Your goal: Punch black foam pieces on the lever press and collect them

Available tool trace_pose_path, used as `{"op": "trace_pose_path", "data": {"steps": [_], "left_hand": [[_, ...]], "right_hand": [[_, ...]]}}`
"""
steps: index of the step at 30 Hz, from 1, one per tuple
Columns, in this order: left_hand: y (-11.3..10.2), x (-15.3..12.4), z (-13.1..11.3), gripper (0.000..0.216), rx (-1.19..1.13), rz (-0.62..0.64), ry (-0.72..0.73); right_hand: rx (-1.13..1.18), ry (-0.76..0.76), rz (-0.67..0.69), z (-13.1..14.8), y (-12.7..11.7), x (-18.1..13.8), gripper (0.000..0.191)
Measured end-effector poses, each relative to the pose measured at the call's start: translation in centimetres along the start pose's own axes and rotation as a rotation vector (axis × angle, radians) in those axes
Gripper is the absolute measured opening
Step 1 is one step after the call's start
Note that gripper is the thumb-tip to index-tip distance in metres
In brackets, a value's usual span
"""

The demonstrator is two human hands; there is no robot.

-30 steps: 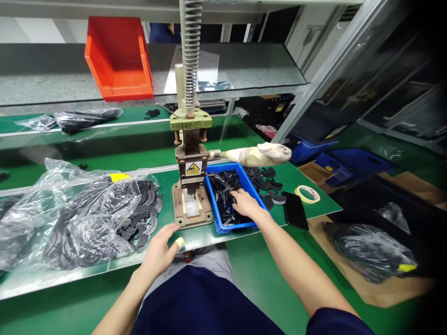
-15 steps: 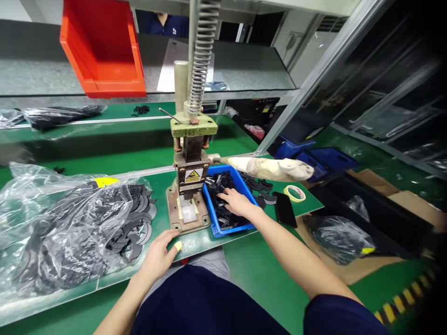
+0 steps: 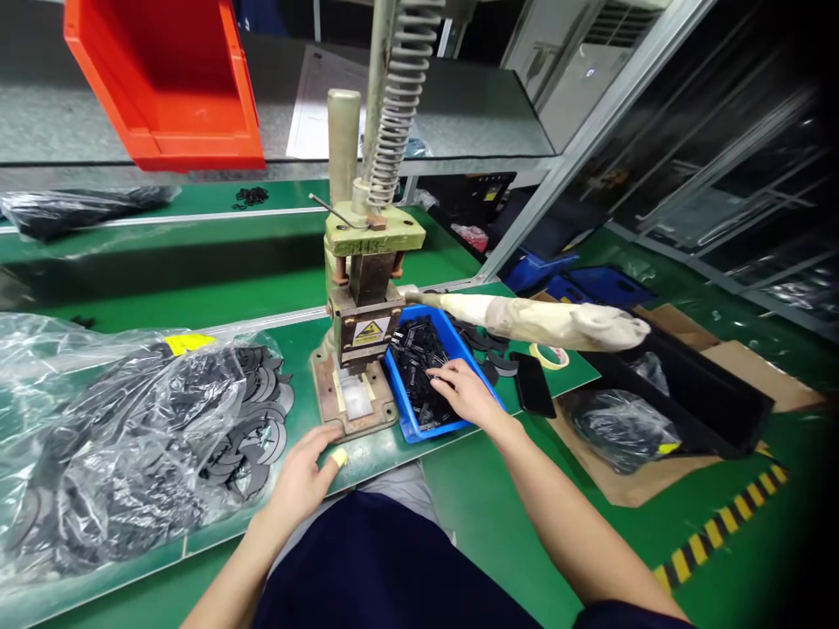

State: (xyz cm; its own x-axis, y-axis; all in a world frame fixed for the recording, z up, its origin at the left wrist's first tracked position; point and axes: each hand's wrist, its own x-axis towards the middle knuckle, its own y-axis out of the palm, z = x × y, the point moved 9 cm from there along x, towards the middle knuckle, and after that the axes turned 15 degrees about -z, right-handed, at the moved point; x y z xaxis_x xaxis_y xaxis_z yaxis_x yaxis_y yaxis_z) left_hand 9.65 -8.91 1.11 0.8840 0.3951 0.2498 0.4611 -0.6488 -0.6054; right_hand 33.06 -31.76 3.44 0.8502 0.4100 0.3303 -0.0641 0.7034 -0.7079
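My right hand is over a blue bin filled with small black plastic parts. Its thumb and fingertips come together just above the parts; what lies between them is too small to make out. My left hand rests on the bench's front edge, holding nothing, its fingers stretched toward the front corner of the press base. Yellow wrapping covers the thumb tip. Between the hands stands a manual press with a warning label, its block raised above a pale pad.
Clear plastic bags and loose black curved pieces cover the bench's left side. The press's wrapped lever sticks out rightward above a phone and a tape roll. A red bin sits on the shelf.
My right hand has drawn back a little toward me and to the right within the blue bin, its fingers closer together. My left hand stays by the press base. The camera view has shifted slightly.
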Motion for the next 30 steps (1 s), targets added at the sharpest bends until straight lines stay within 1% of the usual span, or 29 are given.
{"op": "trace_pose_path", "data": {"steps": [3,5,6,7,9,12,14,16,17,19,21,22,24,25,26,27,28,30], "left_hand": [[-0.4,0.4,-0.2,0.028,-0.02,-0.028,0.026],[-0.6,0.6,-0.7,0.027,-0.052,-0.047,0.033],[-0.6,0.7,-1.1,0.027,-0.077,-0.058,0.034],[-0.6,0.8,-1.5,0.026,-0.11,-0.068,0.035],[-0.7,1.0,-2.6,0.027,-0.196,-0.092,0.048],[-1.0,1.1,-4.6,0.028,-0.318,-0.149,0.15],[-1.3,1.0,-5.4,0.025,-0.372,-0.183,0.23],[-1.6,1.0,-5.4,0.02,-0.407,-0.205,0.253],[-1.7,1.0,-5.0,0.018,-0.416,-0.216,0.234],[-1.7,1.0,-3.6,0.014,-0.43,-0.239,0.126],[-1.4,1.1,-1.5,0.01,-0.493,-0.248,-0.073],[-0.9,1.0,-0.5,0.013,-0.548,-0.236,-0.193],[0.3,0.7,1.1,0.022,-0.673,-0.184,-0.41],[0.8,0.5,1.5,0.026,-0.722,-0.152,-0.488],[1.3,0.4,1.7,0.029,-0.754,-0.125,-0.537],[1.5,0.3,1.8,0.03,-0.772,-0.111,-0.556],[1.4,0.4,1.7,0.03,-0.779,-0.115,-0.548],[1.0,0.6,1.3,0.03,-0.759,-0.141,-0.476]], "right_hand": [[0.134,0.12,-0.161,0.2,-1.4,-0.4,0.039],[0.248,0.215,-0.206,1.1,-1.4,-1.7,0.039],[0.316,0.266,-0.199,1.8,-0.9,-2.7,0.039],[0.391,0.316,-0.172,2.7,0.0,-3.8,0.039],[0.554,0.416,-0.077,5.0,2.8,-6.1,0.039],[0.775,0.544,0.038,8.3,7.2,-9.0,0.04],[0.891,0.607,0.075,9.9,9.4,-10.0,0.038],[0.974,0.647,0.1,10.8,10.8,-10.5,0.035],[1.002,0.657,0.109,11.0,11.2,-10.6,0.035],[1.034,0.659,0.124,11.2,11.6,-10.6,0.038],[1.028,0.638,0.141,11.2,11.6,-10.6,0.042],[1.014,0.624,0.149,11.2,11.5,-10.5,0.041],[0.974,0.596,0.157,11.1,11.5,-10.4,0.035],[0.953,0.585,0.156,11.1,11.4,-10.3,0.031],[0.935,0.575,0.151,11.1,11.4,-10.2,0.029],[0.92,0.566,0.147,11.2,11.4,-10.1,0.028],[0.908,0.557,0.144,11.2,11.4,-10.0,0.027],[0.89,0.542,0.138,11.2,11.4,-9.9,0.028]]}}
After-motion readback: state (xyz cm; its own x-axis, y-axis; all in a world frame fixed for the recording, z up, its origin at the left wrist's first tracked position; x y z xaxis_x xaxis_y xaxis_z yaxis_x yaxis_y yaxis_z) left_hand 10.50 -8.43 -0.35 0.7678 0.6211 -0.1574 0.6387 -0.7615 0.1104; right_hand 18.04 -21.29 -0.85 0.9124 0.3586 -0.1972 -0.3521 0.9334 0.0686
